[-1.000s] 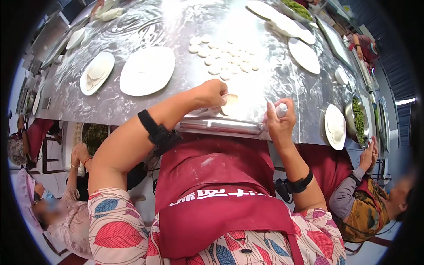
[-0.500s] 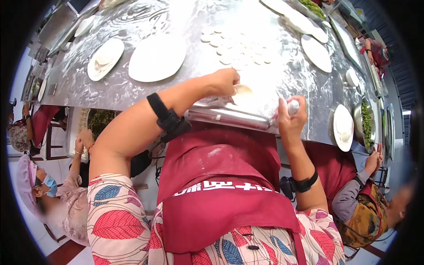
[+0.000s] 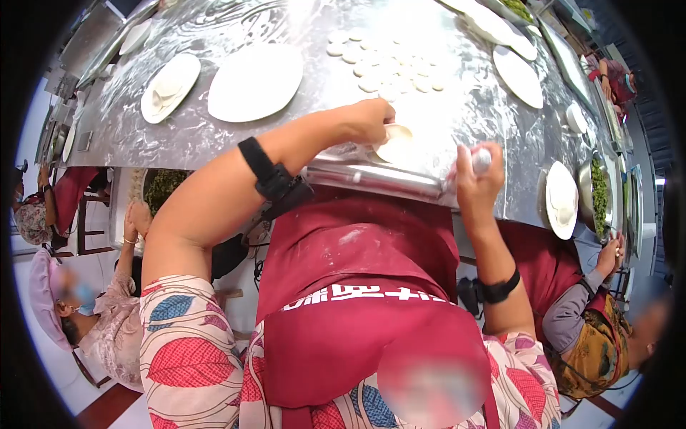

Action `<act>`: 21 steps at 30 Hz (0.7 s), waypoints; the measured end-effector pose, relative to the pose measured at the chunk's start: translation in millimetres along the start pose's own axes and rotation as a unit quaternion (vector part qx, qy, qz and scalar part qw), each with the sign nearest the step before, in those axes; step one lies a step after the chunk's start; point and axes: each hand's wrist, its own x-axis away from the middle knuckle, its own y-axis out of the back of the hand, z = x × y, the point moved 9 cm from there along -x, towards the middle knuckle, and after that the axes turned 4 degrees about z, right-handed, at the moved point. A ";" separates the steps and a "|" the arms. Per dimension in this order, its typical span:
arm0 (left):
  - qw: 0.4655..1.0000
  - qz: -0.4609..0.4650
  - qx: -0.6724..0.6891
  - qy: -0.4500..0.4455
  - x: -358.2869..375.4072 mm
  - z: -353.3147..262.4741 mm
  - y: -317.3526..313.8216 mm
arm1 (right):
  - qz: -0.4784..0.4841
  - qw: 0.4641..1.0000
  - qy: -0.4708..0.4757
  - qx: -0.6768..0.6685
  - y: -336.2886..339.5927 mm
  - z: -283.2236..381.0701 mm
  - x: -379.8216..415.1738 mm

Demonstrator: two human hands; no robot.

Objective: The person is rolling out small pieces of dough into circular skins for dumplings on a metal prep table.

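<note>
My left hand point(image 3: 370, 120) is closed at the edge of a thin, round dough wrapper point(image 3: 397, 146), which lies on the floured metal table near its front edge. To the right, my right hand point(image 3: 479, 179) wraps round a small rolling pin point(image 3: 482, 160); its pale rounded end shows between thumb and fingers, while the rest is hidden or blurred. The pin is apart from the wrapper. Beyond my left hand, several small flattened dough pieces point(image 3: 368, 69) lie scattered on the table.
A large white plate point(image 3: 256, 82) lies at left, beside a smaller plate with wrappers point(image 3: 153, 109). Another plate with wrappers point(image 3: 552, 187) and a bowl of green filling point(image 3: 599, 196) stand at right. Co-workers sit on both sides, a sleeve point(image 3: 572, 318) close at right.
My right hand has shifted slightly right and away from me with the rolling pin. My left hand has moved a little forward, and more of the wrapper shows.
</note>
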 end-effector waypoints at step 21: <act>0.994 -0.073 -0.084 -0.021 -13.0 -3.7 13.1 | -0.055 0.967 0.165 0.185 -42.2 -3.8 -85.3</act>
